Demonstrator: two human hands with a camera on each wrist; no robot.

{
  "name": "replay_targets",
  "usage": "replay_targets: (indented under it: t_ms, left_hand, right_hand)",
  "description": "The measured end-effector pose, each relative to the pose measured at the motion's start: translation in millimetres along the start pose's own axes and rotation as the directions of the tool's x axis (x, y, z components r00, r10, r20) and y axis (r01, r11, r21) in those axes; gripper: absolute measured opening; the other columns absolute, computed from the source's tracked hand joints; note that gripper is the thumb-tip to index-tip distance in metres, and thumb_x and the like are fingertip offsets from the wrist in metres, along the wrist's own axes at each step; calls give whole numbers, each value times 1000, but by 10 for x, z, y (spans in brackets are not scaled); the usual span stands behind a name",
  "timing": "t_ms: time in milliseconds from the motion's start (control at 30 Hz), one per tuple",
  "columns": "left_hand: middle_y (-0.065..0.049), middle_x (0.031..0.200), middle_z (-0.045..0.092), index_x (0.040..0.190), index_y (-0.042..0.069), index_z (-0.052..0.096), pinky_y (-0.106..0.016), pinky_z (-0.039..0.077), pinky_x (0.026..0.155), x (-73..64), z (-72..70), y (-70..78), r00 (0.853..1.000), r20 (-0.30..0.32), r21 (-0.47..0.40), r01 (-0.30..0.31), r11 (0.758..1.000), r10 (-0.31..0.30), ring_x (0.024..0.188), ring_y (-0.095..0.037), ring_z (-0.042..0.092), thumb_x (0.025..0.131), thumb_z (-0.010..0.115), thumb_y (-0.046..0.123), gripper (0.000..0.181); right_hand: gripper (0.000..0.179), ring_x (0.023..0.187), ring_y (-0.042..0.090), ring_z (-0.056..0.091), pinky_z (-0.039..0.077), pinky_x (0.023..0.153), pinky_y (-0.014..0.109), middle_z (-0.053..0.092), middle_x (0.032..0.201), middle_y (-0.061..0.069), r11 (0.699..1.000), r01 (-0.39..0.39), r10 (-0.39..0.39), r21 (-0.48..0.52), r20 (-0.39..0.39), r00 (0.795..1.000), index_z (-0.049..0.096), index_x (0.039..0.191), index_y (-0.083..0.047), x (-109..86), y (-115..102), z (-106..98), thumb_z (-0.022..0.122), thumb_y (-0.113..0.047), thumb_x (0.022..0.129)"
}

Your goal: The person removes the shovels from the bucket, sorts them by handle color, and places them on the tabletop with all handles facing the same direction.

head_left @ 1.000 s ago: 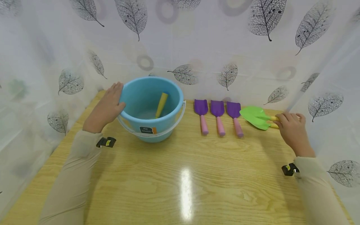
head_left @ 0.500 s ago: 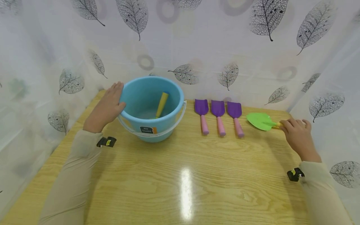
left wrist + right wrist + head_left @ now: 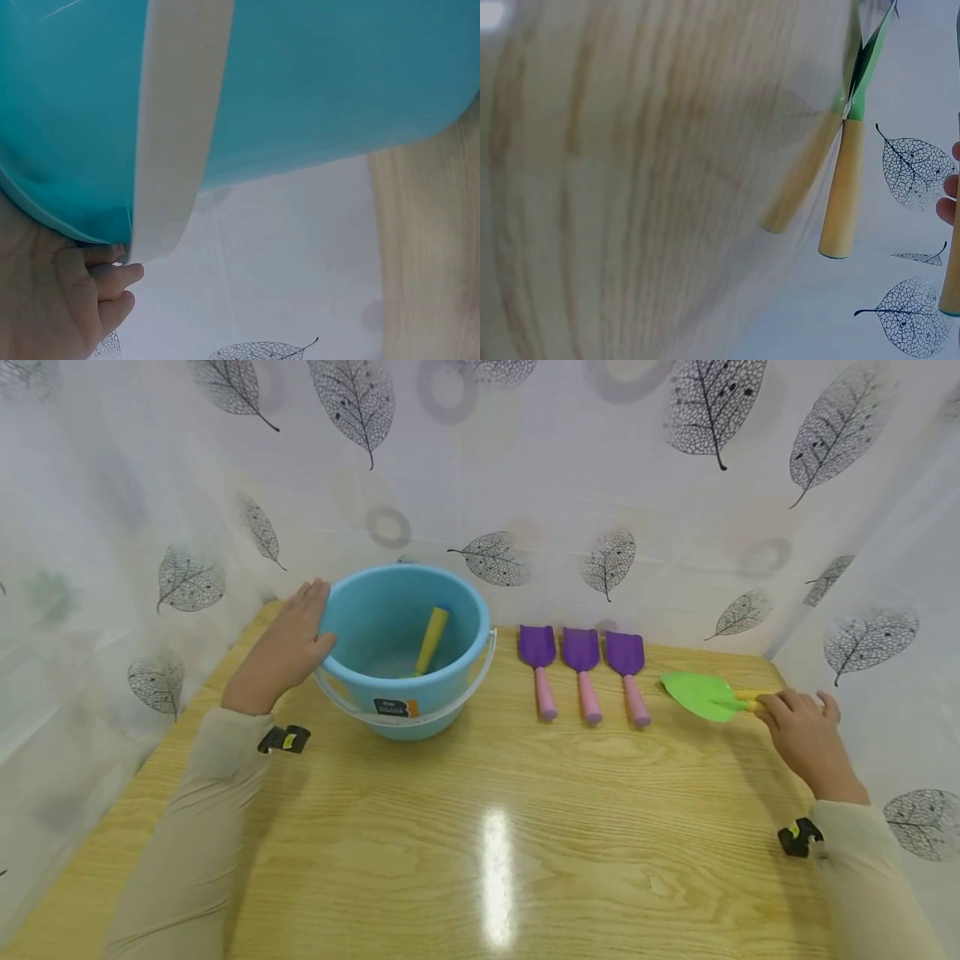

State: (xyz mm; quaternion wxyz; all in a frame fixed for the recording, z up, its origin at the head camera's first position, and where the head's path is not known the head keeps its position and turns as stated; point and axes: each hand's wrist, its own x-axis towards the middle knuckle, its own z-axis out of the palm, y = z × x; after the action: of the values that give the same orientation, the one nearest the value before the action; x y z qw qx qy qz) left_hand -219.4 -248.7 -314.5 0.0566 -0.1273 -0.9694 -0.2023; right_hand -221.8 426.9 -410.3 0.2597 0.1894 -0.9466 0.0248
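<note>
My left hand [image 3: 281, 652] holds the left side of the light blue bucket [image 3: 457, 668], its thumb over the rim. In the left wrist view, curled fingertips [image 3: 124, 274] sit beside the bucket's white handle [image 3: 176, 112]. My right hand [image 3: 813, 739], at the table's right end, pinches the yellow handle of a green trowel [image 3: 701, 697]. A second yellow handle [image 3: 757, 693] shows just behind it. The right wrist view has that other trowel [image 3: 842, 195] on the table, with fingertips [image 3: 949, 210] around the held trowel's handle [image 3: 951, 270] at the right edge.
Three purple shovels [image 3: 537, 647] with pink handles lie in a row between bucket and right hand. Inside the bucket leans a yellow-handled tool [image 3: 432, 639]. A leaf-print curtain [image 3: 540, 477] borders the wooden table [image 3: 480, 827] at the back and sides.
My right hand has shifted right and slightly nearer with the green trowel, drawing it away from the purple shovels. The left hand and the bucket stay in place.
</note>
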Motion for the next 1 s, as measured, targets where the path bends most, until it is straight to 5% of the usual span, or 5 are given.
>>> replay_targets:
  t_ms: [467, 733, 1000]
  left_hand:
    - [-28, 155, 6, 148, -8, 5, -55, 6, 119, 5, 4, 13, 1000, -9, 7, 2, 1000, -2, 145, -42, 2, 92, 32, 16, 66]
    - [-28, 155, 6, 148, -8, 5, -55, 6, 119, -2, -1, 18, 1000, -10, 5, 4, 1000, -4, 145, -42, 3, 92, 32, 16, 66]
    - [-28, 155, 7, 148, -9, 6, -54, 6, 119, -4, -2, 24, 1000, -10, 7, 6, 1000, -6, 145, -42, 3, 93, 32, 16, 66]
  right_hand:
    - [23, 79, 41, 52, 25, 94, 71, 56, 89, 24, 1000, 2, -2, -14, 57, 998, 57, 98, 0, -149, 141, 71, 67, 2, 79]
    - [17, 83, 42, 53, 24, 93, 73, 57, 93, 25, 1000, -11, 10, 7, 141, 990, 57, 103, -3, -172, 183, 70, 61, -4, 86]
    - [22, 87, 39, 54, 26, 90, 73, 60, 95, 24, 999, 40, -42, 16, 179, 983, 59, 103, -4, -168, 201, 87, 66, -1, 81]
